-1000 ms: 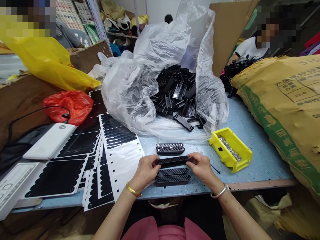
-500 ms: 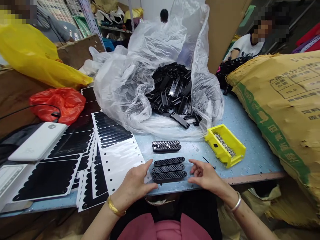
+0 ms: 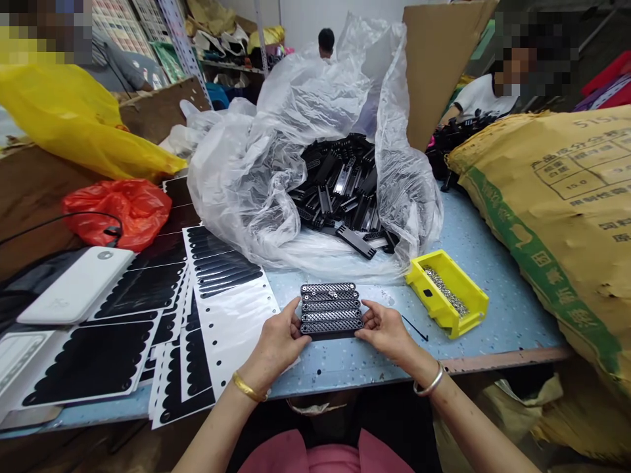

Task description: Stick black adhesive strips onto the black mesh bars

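Note:
Several long black perforated plastic strips (image 3: 330, 309) lie side by side in one tight row on the blue table (image 3: 493, 289). My left hand (image 3: 279, 338) presses against the left ends of the row, fingers curled on them. At the right ends my right hand (image 3: 387, 328) presses in the same way. Both hands grip the row between them, near the table's front edge.
A clear plastic bag (image 3: 256, 171) full of more black strips (image 3: 345, 184) stands behind. A yellow bin (image 3: 446, 292) with small metal parts is at the right. Sheets of black stickers (image 3: 217, 289) and a white device (image 3: 73, 282) lie left. A big yellow sack (image 3: 562, 217) fills the right side.
Half a second ago both hands were open beside three strips, with two more lying apart behind. Now the hands have closed in and all the strips sit pushed together.

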### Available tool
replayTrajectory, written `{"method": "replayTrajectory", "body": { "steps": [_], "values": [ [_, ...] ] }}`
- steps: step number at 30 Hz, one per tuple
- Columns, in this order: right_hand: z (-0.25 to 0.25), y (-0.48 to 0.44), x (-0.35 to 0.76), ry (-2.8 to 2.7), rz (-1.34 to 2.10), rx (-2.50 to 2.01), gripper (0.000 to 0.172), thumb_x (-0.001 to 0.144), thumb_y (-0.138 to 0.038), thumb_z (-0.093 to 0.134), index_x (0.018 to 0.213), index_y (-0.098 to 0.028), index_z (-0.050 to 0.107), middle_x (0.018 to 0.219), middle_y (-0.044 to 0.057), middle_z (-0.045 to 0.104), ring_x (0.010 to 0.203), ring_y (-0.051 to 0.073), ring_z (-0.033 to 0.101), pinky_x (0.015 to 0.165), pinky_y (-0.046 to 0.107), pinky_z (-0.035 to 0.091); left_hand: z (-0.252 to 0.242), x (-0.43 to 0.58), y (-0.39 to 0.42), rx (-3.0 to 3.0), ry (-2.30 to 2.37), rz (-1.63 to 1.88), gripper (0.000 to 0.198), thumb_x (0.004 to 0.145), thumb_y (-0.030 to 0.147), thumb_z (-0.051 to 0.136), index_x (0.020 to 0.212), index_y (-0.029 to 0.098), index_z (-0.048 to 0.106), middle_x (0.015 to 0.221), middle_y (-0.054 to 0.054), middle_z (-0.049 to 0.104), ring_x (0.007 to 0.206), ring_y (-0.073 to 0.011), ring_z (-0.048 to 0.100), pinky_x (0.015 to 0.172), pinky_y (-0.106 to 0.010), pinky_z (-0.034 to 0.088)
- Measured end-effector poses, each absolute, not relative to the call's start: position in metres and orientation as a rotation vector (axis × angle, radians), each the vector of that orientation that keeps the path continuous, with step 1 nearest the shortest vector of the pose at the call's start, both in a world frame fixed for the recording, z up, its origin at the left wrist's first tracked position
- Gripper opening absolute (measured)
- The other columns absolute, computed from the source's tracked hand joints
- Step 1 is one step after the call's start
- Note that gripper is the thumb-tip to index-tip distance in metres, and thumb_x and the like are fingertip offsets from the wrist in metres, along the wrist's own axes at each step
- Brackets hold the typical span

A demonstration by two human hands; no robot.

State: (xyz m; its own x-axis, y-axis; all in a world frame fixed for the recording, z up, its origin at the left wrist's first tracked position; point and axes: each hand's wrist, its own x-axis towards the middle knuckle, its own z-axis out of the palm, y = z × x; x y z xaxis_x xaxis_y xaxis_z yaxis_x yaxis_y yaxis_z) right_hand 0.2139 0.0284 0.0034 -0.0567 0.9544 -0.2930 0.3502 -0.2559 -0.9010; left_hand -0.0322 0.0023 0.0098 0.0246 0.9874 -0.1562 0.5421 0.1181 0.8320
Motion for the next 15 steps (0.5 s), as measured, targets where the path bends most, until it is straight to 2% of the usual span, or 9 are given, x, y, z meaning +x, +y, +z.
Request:
{"method": "replayTrajectory", "body": {
  "steps": [3,6,8,10,12,13,15],
  "values": [
    [0.005,0.03,0.216,-1.373,1.359,-1.63,0.072,0.051,-0.007,0.072,0.122,-0.012,0.06,0.073,-0.005,0.059,0.052,0.009,0.057,0.052,0.023,0.049,0.009,-0.034,0.002,1.401,1.607,0.705,0.083,0.061,0.013,0.068,0.14,0.015,0.042,0.076,0.004,0.06,0.059,-0.0111,0.058,0.062,-0.025,0.049],
    [0.006,0.033,0.218,-1.377,1.417,-1.598,0.072,0.051,-0.008,0.073,0.122,-0.012,0.06,0.076,-0.003,0.061,0.053,0.009,0.058,0.052,0.024,0.051,0.012,-0.034,0.003,1.321,1.566,0.713,0.082,0.061,0.015,0.069,0.139,0.016,0.044,0.078,0.004,0.06,0.059,-0.0108,0.058,0.059,-0.024,0.049],
    [0.007,0.035,0.219,-1.377,1.444,-1.59,0.069,0.05,-0.009,0.074,0.118,-0.013,0.063,0.078,-0.002,0.064,0.055,0.011,0.06,0.054,0.025,0.053,0.016,-0.033,0.005,1.346,1.538,0.704,0.07,0.061,0.015,0.069,0.13,0.016,0.053,0.074,0.005,0.059,0.057,-0.0105,0.057,0.057,-0.023,0.047],
    [0.009,0.036,0.221,-1.401,1.45,-1.588,0.064,0.05,-0.01,0.075,0.114,-0.012,0.065,0.079,0.0,0.066,0.055,0.011,0.061,0.054,0.025,0.054,0.021,-0.032,0.007,1.432,1.516,0.678,0.051,0.062,0.013,0.067,0.113,0.016,0.064,0.066,0.006,0.056,0.055,-0.0103,0.055,0.054,-0.022,0.044],
    [0.014,0.039,0.224,-1.474,1.421,-1.603,0.063,0.049,-0.012,0.078,0.111,-0.012,0.067,0.078,0.001,0.068,0.054,0.012,0.062,0.052,0.025,0.053,0.024,-0.031,0.008,1.493,1.506,0.642,0.036,0.063,0.011,0.065,0.099,0.016,0.068,0.059,0.006,0.052,0.053,-0.0104,0.053,0.051,-0.021,0.041],
    [0.017,0.04,0.227,-1.533,1.376,-1.622,0.061,0.049,-0.015,0.08,0.109,-0.012,0.069,0.077,0.002,0.069,0.054,0.013,0.062,0.051,0.025,0.052,0.026,-0.031,0.007,1.495,1.504,0.625,0.034,0.063,0.011,0.066,0.097,0.016,0.068,0.059,0.006,0.052,0.053,-0.0105,0.053,0.051,-0.021,0.04],
    [0.025,0.046,0.231,-1.674,1.193,-1.656,0.051,0.055,-0.024,0.081,0.104,-0.012,0.072,0.069,0.002,0.07,0.052,0.014,0.061,0.049,0.026,0.051,0.029,-0.034,0.007,1.472,1.522,0.622,0.043,0.062,0.016,0.07,0.105,0.015,0.067,0.063,0.006,0.056,0.054,-0.0111,0.054,0.051,-0.021,0.041]
  ]
}}
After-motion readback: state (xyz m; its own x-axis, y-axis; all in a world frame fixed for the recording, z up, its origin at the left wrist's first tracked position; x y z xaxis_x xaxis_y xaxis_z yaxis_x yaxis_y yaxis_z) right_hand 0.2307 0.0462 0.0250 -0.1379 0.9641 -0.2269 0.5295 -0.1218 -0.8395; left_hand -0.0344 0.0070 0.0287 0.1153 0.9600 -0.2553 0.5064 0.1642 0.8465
